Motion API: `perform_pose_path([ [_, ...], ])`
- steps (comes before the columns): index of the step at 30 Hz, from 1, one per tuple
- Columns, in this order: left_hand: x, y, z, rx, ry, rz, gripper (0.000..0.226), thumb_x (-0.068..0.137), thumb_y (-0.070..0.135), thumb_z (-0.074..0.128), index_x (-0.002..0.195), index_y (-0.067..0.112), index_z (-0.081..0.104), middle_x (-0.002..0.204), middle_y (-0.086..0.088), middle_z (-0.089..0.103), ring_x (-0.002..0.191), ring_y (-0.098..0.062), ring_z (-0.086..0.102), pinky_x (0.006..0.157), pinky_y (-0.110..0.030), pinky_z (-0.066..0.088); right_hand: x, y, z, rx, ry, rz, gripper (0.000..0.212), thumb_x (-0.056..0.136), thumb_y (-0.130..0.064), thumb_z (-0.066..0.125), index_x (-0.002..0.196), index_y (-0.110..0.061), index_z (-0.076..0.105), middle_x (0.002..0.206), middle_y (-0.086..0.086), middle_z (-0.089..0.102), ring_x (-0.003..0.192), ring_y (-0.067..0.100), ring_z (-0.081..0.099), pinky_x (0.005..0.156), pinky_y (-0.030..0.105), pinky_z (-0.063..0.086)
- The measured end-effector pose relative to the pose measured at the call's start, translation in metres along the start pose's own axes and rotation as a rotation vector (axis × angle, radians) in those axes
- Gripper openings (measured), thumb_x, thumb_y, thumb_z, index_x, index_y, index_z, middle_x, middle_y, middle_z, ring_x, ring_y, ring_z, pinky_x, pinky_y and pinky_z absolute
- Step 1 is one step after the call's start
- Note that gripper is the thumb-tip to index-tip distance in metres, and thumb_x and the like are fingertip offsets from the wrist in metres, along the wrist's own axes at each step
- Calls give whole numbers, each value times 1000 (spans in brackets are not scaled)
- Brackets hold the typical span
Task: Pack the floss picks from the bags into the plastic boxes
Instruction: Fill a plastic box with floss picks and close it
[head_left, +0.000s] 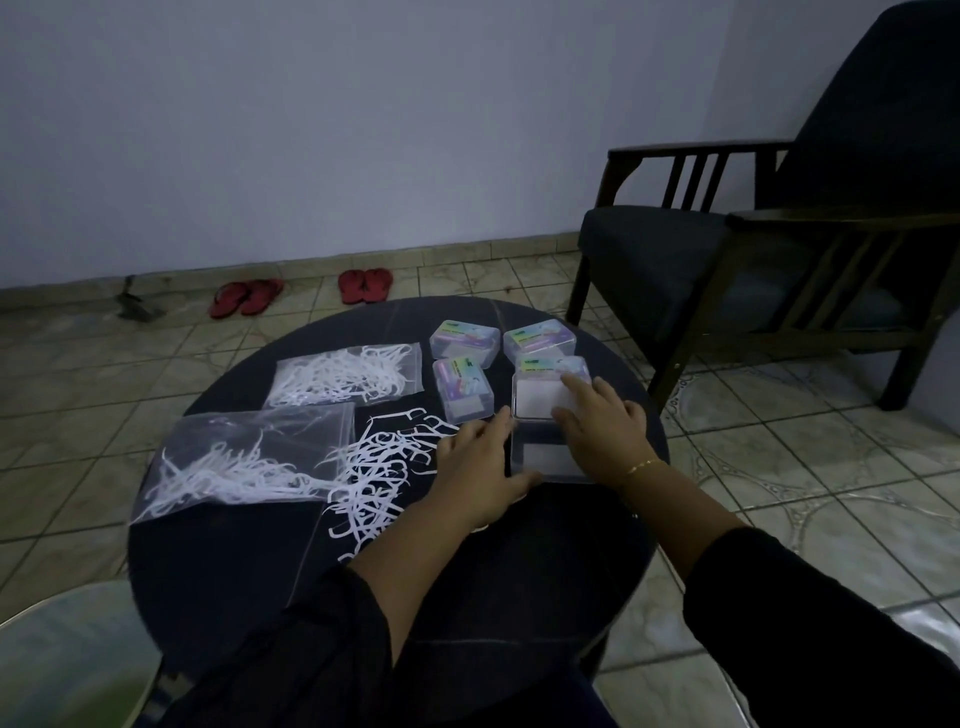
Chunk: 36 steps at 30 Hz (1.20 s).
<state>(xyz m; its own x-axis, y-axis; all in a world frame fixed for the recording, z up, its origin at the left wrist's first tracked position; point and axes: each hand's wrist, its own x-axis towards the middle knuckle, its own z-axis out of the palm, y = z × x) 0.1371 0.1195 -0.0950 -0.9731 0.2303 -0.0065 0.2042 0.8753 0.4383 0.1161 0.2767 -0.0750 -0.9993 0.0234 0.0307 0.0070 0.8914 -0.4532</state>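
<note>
Two hands down on the open plastic box (540, 449): left hand (480, 467) flat against its near-left side, thumb curled along the front edge, right hand (602, 431) spread over the flipped-up lid (537, 397), fingers straight, gripping nothing. Sat dead centre between them, box looked empty. Loose floss picks (376, 478) piled just left of the left hand, so closer grab for that one. Further out, two bags (244, 462) on the bench (467, 571), three closed boxes (462, 387) behind.

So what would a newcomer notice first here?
Both hands, the left hand and right hand, are on an open box at the dark round table's right. Left of them, loose white floss picks spill beside two clear bags. Two pairs of red sandals lie by the wall.
</note>
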Motion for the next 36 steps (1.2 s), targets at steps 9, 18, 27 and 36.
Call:
perform_pose_path([
  [9,-32,-25,-18,32,232,83,56,95,48,45,146,30,29,145,7,36,135,-12,21,104,-30,13,-31,-19,4,-163,175,-127,40,98,-35,37,138,-32,41,151,-3,30,142,20,13,110,44,15],
  [18,-91,-76,-23,48,353,108,53,77,36,32,113,28,69,114,15,60,110,-12,48,92,-27,24,-85,-43,33,-220,82,-382,34,90,-27,51,122,-27,63,121,-4,55,118,22,42,93,39,26],
  [27,-135,-102,-27,93,189,57,73,67,50,29,136,38,47,138,28,39,128,-5,23,94,-23,9,-100,-55,56,-239,-76,-322,46,98,-22,36,144,-25,36,145,-7,36,134,16,28,105,32,24],
  [36,-127,-94,-17,138,338,20,46,89,48,57,132,33,54,133,19,51,123,-13,35,89,-27,17,-95,-68,49,-183,-145,-362,52,96,-22,43,146,-26,32,149,-4,30,135,19,24,108,37,23],
])
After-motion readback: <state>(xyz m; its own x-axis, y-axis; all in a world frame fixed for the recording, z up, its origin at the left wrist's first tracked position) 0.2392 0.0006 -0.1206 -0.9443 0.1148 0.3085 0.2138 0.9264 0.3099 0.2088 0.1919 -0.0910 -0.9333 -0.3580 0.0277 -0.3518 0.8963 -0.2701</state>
